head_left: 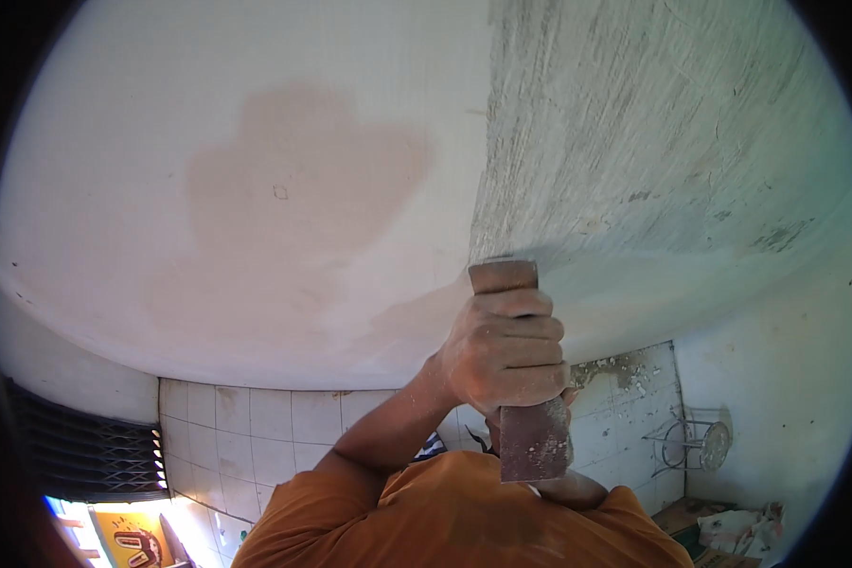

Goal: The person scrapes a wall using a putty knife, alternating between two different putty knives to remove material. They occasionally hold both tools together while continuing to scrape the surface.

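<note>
My left hand is raised and closed around a rusty brown scraper. The tool's upper end touches the ceiling at the border between smooth white paint and the rough, scraped grey strip. A tan stain spreads over the painted part, left of the tool. My bare forearm rises from an orange sleeve. Just below the tool's wide lower end a patch of skin shows, seemingly my right hand. Its grip is hidden.
A white tiled wall runs below the ceiling, with flaked patches near the corner. A wire rack hangs on the right wall. Crumpled bags and a box lie lower right. A dark grille is at lower left.
</note>
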The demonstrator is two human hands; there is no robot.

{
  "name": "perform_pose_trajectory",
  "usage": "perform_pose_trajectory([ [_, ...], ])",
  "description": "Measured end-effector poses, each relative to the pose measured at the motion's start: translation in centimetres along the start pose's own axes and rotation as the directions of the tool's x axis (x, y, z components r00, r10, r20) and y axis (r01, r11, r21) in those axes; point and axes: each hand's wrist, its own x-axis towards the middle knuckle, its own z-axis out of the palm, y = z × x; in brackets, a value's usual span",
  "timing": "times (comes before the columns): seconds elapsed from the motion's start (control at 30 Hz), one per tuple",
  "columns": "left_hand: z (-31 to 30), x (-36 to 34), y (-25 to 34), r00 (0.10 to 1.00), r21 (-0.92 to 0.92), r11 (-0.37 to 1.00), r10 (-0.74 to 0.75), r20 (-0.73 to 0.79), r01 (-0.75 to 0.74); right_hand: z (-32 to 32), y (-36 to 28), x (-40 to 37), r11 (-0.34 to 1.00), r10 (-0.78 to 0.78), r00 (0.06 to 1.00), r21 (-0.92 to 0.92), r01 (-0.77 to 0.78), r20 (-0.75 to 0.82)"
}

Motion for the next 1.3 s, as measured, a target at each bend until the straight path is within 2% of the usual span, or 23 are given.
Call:
perform_pose_trajectory([
  [0.03, -0.1, -0.2, 0.2, 1.000, 0.002, 1.000, -0.019, 0.008, 0.019, -0.4, 0.4, 0.0, 1.000, -0.022, 1.000, -0.011, 0.022, 0.019],
  [0.1, -0.2, 0.0, 0.1, 1.000, 0.004, 1.000, -0.018, 0.023, 0.018, -1.4, 1.2, 0.0, 0.966, 0.065, 0.994, 0.246, -0.085, 0.087],
  [0.13, -0.3, 0.8, -0.2, 1.000, 0.010, 1.000, 0.003, 0.029, -0.003, -2.3, 1.5, 0.0, 0.846, 0.155, 0.974, 0.487, -0.217, 0.164],
  [0.17, -0.4, 1.2, -0.2, 0.999, 0.011, 1.000, 0.019, 0.038, -0.019, -2.9, 3.4, -0.6, 0.634, 0.221, 0.951, 0.709, -0.310, 0.218],
  [0.23, -0.4, 0.4, 0.2, 0.997, 0.008, 1.000, -0.031, 0.069, 0.030, -4.4, 9.7, -2.2, 0.029, 0.325, 0.895, 0.943, -0.333, 0.306],
  [0.3, -0.4, 0.4, 0.3, 0.996, 0.016, 0.999, -0.053, 0.070, 0.052, -4.0, 9.3, -1.9, -0.065, 0.351, 0.878, 0.943, -0.325, 0.327],
  [0.33, -0.3, 0.4, 0.3, 0.997, 0.023, 0.998, -0.059, 0.050, 0.058, -2.4, 3.7, -1.0, 0.174, 0.347, 0.889, 0.911, -0.374, 0.299],
  [0.4, -0.1, 0.3, 0.4, 0.998, 0.015, 0.998, -0.062, 0.028, 0.062, -1.1, -0.8, 0.2, 0.407, 0.471, 0.862, 0.822, -0.398, 0.185],
  [0.43, -0.1, 0.7, 0.3, 0.998, 0.005, 0.999, -0.052, 0.026, 0.052, -0.8, -1.4, 0.6, 0.412, 0.587, 0.804, 0.818, -0.400, 0.097],
  [0.5, 0.0, 1.0, 0.1, 0.999, 0.014, 0.999, -0.033, 0.014, 0.033, -0.2, -2.4, 1.3, 0.504, 0.646, 0.763, 0.760, -0.409, -0.018],
  [0.57, 0.3, 1.4, -0.1, 1.000, 0.055, 0.998, -0.002, -0.019, 0.003, -0.4, -2.4, 1.8, 0.658, 0.534, 0.845, 0.649, -0.382, -0.044],
  [0.63, 0.1, 2.2, -0.8, 0.998, 0.065, 0.997, 0.028, 0.049, -0.031, -1.7, -0.3, 2.2, 0.757, 0.383, 0.922, 0.588, -0.283, -0.049],
  [0.7, 0.4, 2.5, -0.8, 0.998, 0.059, 0.997, 0.040, 0.043, -0.042, -3.3, 0.8, 1.2, 0.861, 0.305, 0.952, 0.434, -0.266, -0.021],
  [0.77, 0.9, 2.4, -0.6, 1.000, 0.063, 0.998, 0.010, 0.016, -0.011, -3.6, -0.1, 0.7, 0.938, 0.321, 0.946, 0.127, -0.323, 0.038],
  [0.87, 1.2, -1.3, 0.9, 0.979, 0.124, 0.982, -0.156, 0.133, 0.139, -2.8, 1.0, 0.0, 0.945, 0.324, 0.945, 0.037, -0.326, 0.048],
  [0.9, 1.6, -3.3, 1.4, 0.969, 0.146, 0.972, -0.203, 0.140, 0.182, -3.2, 2.9, -0.6, 0.954, 0.292, 0.956, 0.053, -0.294, 0.032],
  [0.97, 2.1, -7.1, 2.7, 0.953, 0.158, 0.956, -0.269, 0.141, 0.246, -3.3, 4.1, -1.7, 0.914, 0.382, 0.924, 0.154, -0.376, -0.011],
  [1.03, 2.1, -9.4, 3.8, 0.945, 0.135, 0.950, -0.300, 0.129, 0.283, -3.1, 3.7, -2.5, 0.983, 0.180, 0.984, -0.036, -0.180, 0.016],
  [1.1, 1.3, -8.8, 5.0, 0.977, 0.137, 0.969, -0.213, 0.030, 0.207, -2.8, 4.8, -3.3, 0.960, 0.015, 1.000, -0.280, -0.015, -0.002],
  [1.17, 0.0, -6.4, 7.0, 0.986, 0.122, 0.979, -0.161, -0.031, 0.164, -1.3, 3.2, -2.6, 0.883, -0.235, 0.972, -0.421, 0.209, -0.010],
  [1.23, -0.3, -6.5, 7.0, 0.952, 0.059, 0.991, -0.098, -0.290, 0.120, -0.6, 2.3, -1.2, 0.790, -0.361, 0.932, -0.538, 0.293, -0.022],
  [1.27, -0.3, -6.5, 7.0, 0.907, 0.033, 0.996, -0.066, -0.416, 0.088, -0.5, 2.1, -0.7, 0.765, -0.364, 0.930, -0.586, 0.268, -0.049],
  [1.3, -0.6, -6.9, 7.1, 0.843, 0.000, 0.989, -0.127, -0.524, 0.149, -0.4, 1.9, -0.2, 0.737, -0.370, 0.926, -0.631, 0.241, -0.078],
])
